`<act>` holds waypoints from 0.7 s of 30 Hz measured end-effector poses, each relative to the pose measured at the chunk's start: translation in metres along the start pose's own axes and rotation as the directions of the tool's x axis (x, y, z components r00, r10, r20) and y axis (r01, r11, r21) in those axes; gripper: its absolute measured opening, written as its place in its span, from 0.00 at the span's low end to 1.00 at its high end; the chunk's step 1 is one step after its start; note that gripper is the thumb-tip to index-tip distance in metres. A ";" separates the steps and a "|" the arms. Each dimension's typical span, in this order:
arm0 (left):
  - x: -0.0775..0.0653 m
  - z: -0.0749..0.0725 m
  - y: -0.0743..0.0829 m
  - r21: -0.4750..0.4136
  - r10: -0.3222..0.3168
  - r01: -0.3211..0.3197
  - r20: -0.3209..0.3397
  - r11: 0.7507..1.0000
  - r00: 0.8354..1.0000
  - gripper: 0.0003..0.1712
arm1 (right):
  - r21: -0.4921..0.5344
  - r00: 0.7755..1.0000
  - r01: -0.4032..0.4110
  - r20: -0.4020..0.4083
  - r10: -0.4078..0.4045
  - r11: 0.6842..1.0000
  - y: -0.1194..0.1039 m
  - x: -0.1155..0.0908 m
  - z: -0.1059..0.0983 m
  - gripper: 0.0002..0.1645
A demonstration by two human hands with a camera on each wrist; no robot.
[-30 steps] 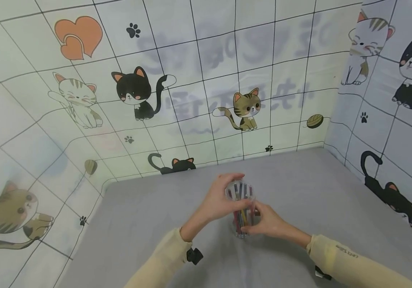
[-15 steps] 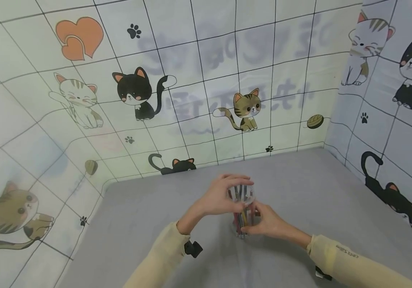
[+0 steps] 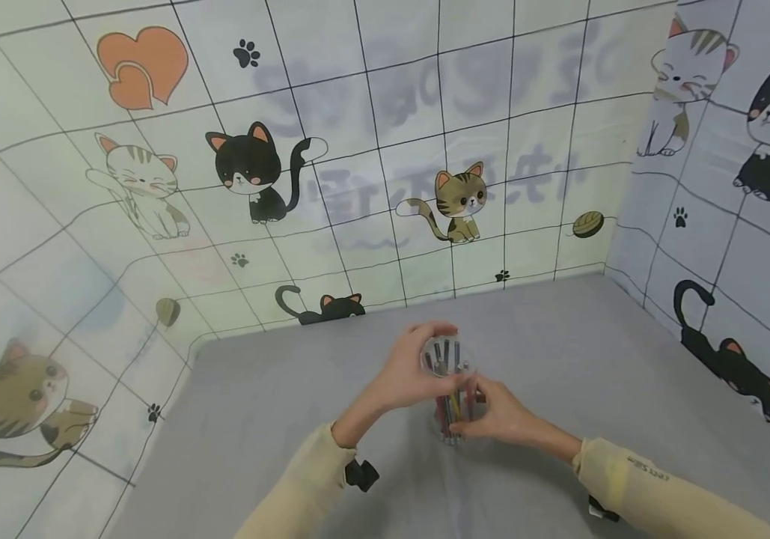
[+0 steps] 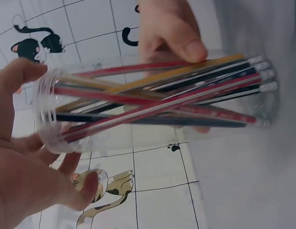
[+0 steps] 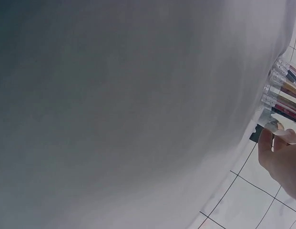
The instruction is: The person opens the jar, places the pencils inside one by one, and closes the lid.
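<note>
A clear plastic jar stands on the grey cloth, holding several red, yellow and dark pencils with erasers at the bottom end. My left hand curls its fingers around the jar's ribbed top end, thumb on the near side in the head view. Whether a separate lid sits there is hard to tell. Lower down, my right hand grips the jar's side; the left wrist view shows this hand against the wall of the jar. Only part of the right hand shows in the right wrist view.
A grey cloth covers the table. White wall sheeting with printed cats and grid lines encloses it at the back and on both sides. A dark strapped device sits at the left wrist.
Half a second ago the left fingers reached farther right across the jar's top; now they are drawn back to the left, as in the earliest frame. The right hand stays put.
</note>
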State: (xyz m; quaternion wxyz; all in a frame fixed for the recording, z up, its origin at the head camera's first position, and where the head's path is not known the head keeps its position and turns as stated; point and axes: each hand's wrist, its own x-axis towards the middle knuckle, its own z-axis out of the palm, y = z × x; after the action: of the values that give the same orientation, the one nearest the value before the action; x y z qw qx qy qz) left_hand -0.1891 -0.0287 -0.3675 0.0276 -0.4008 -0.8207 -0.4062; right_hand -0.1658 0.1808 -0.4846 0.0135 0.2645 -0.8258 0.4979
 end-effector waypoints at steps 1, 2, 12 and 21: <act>0.000 -0.003 0.000 -0.021 -0.005 0.006 0.036 1.000 0.999 0.36 | 0.002 1.000 0.006 0.000 -0.006 1.000 0.000 0.000 0.001 0.27; 0.002 -0.005 0.001 -0.032 -0.014 0.016 0.069 0.999 0.998 0.37 | 0.005 1.000 0.013 -0.002 -0.013 1.000 0.000 0.001 0.000 0.25; -0.002 0.010 0.004 0.097 0.020 -0.009 -0.114 0.995 0.993 0.34 | -0.012 1.000 0.008 0.009 -0.008 1.000 0.002 -0.001 0.000 0.37; 0.011 -0.005 0.009 0.150 0.080 -0.095 0.101 0.984 0.992 0.31 | 0.008 0.999 0.035 0.016 -0.035 0.999 0.003 -0.001 -0.002 0.37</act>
State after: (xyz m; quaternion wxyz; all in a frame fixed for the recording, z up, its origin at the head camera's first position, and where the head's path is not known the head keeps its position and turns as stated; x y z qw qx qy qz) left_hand -0.1920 -0.0224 -0.3543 0.0376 -0.4520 -0.8317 -0.3203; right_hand -0.1667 0.1837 -0.4865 0.0144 0.2831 -0.8192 0.4986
